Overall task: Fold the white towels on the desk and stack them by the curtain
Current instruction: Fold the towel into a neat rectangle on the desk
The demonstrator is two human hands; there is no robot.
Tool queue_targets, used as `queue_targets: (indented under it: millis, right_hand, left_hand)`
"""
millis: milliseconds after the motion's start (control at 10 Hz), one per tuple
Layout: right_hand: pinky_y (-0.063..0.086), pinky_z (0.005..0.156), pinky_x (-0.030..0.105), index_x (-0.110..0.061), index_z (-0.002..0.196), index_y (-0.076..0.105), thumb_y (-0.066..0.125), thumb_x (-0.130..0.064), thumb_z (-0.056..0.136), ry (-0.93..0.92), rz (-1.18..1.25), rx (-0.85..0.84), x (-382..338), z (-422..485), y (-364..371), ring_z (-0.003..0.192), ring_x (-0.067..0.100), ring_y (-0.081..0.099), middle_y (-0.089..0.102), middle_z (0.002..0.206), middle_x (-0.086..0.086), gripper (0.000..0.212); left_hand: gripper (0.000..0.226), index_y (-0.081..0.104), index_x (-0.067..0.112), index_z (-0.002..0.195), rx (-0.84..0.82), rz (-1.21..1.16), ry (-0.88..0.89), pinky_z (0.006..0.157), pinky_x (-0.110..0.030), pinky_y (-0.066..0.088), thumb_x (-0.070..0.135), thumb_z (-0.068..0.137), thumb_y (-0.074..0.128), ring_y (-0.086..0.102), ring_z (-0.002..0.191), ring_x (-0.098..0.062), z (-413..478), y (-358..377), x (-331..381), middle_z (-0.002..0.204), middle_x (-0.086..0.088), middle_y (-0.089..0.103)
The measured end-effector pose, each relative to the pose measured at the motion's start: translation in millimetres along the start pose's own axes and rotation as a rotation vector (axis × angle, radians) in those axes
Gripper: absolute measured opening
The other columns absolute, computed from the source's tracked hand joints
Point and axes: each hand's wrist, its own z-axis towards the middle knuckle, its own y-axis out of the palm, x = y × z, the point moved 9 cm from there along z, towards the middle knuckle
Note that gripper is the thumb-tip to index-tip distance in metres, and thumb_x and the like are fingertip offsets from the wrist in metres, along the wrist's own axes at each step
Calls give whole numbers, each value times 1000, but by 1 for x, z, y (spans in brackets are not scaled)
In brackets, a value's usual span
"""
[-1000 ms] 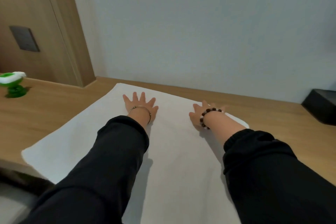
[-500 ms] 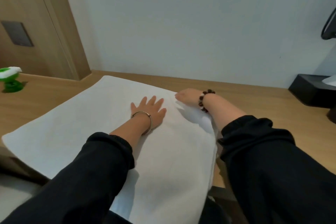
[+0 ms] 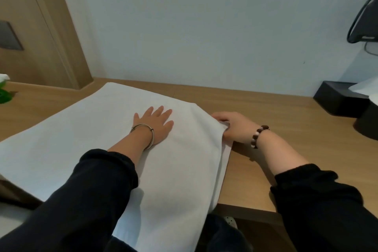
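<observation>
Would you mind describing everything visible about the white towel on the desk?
The white towel is plain, smooth cloth, spread mostly flat across the wooden desk, its near end hanging over the desk's front edge. Its right edge looks doubled into layers. The left hand lies flat, palm down, on top. The right hand grips the far right corner, lifting it slightly off the wood.

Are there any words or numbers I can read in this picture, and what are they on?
None: nothing here shows readable words or numbers.
A pale mark on the black object at the upper right is too blurred to read.
The white towel is plain.
</observation>
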Motion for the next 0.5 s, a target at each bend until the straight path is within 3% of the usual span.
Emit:
queue_targets:
  millis: [100,200,300,400,500]
  right_hand:
    - [45,86,27,-26,115,67,59,-27,92,14,-132,221,5,-1,-19,109,12,57,65,116,-8,25]
    - [43,86,24,-25,120,64,61,-24,90,19,-68,147,12,-5,-19,105,8,56,63,116,-10,30]
    - [39,89,24,-28,133,52,62,-5,80,18,-50,-19,8,-7,-4,110,6,48,54,125,-12,59]
    - [44,91,29,-30,125,58,58,-4,82,-93,-236,46,-10,-1,1,112,9,50,57,123,-14,51]
    - [50,82,31,-23,105,72,53,-4,84,-69,-209,323,-3,2,-16,97,15,60,69,106,-5,34]
  left_hand:
    - [53,-1,43,149,2,-4,6,115,-55,1,52,98,12,-5,147,-17,-1,-1,0,159,14,-7]
    - [53,0,43,149,6,-7,7,115,-55,1,51,98,13,-5,147,-17,-1,-1,1,159,14,-7]
    - [53,1,42,149,9,-12,6,115,-55,1,51,98,13,-5,147,-17,-1,-1,1,159,14,-6]
    - [53,2,42,149,13,-18,8,115,-55,1,50,98,13,-4,147,-18,-1,-1,1,159,14,-5]
    - [53,2,42,149,13,-20,11,115,-55,2,50,98,13,-4,147,-17,-1,-1,1,159,14,-5]
